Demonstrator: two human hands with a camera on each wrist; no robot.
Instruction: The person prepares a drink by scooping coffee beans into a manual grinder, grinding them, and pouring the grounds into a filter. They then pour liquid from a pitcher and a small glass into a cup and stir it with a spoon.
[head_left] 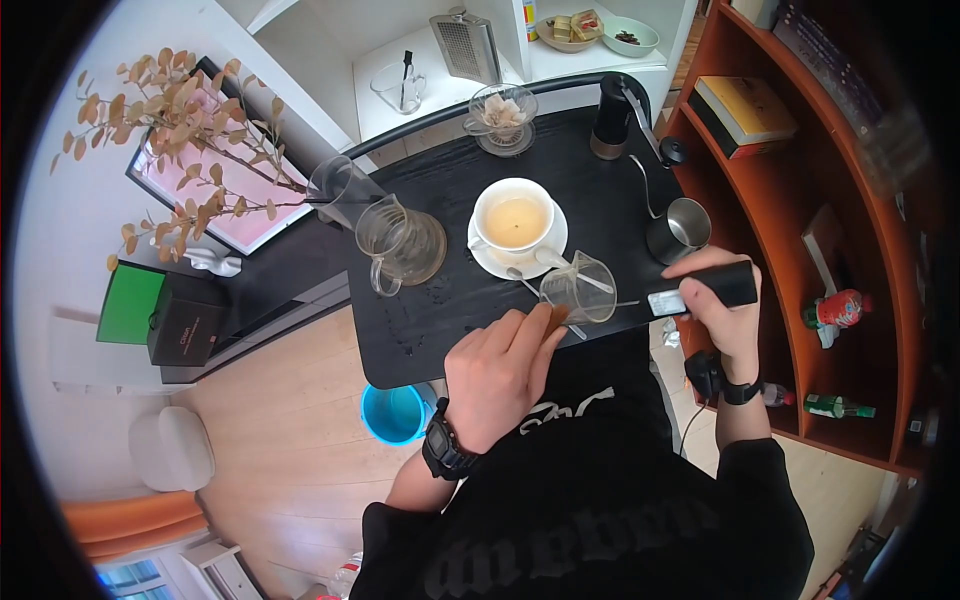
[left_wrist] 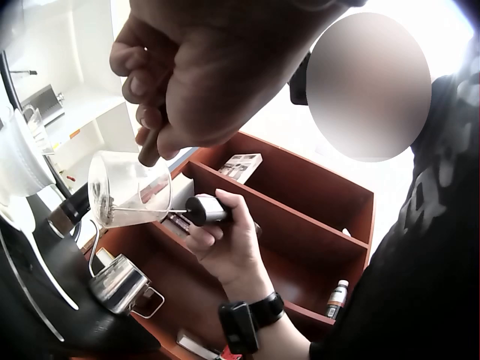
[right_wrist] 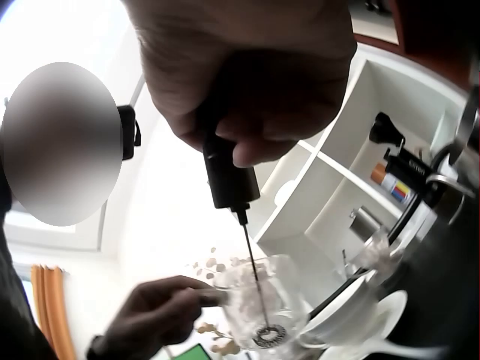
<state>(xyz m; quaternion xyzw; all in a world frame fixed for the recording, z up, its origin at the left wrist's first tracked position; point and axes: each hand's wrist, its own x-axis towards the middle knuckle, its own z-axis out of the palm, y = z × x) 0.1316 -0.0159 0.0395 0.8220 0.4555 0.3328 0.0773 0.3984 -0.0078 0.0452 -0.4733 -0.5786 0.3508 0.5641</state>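
The left hand (head_left: 498, 378) pinches the brownish handle of a small clear glass cup (head_left: 590, 287), held tilted over the table's front edge. In the right hand (head_left: 728, 318) is a black handheld frother (head_left: 735, 284), gripped around its body. Its thin metal shaft runs into the cup, and the coiled whisk (right_wrist: 268, 336) sits inside near the bottom in the right wrist view. Beside the cup, a white cup (head_left: 515, 213) of pale yellowish liquid stands on a saucer (head_left: 487, 262) with a white spoon. The left wrist view shows some dark residue inside the glass.
On the black table (head_left: 400, 345) stand a glass server (head_left: 405, 245), a dripper with a paper filter (head_left: 502, 108), a black grinder (head_left: 611, 125) and a steel pitcher (head_left: 680, 230). A blue bucket (head_left: 395, 413) is on the floor; a brown shelf (head_left: 765, 200) stands at right.
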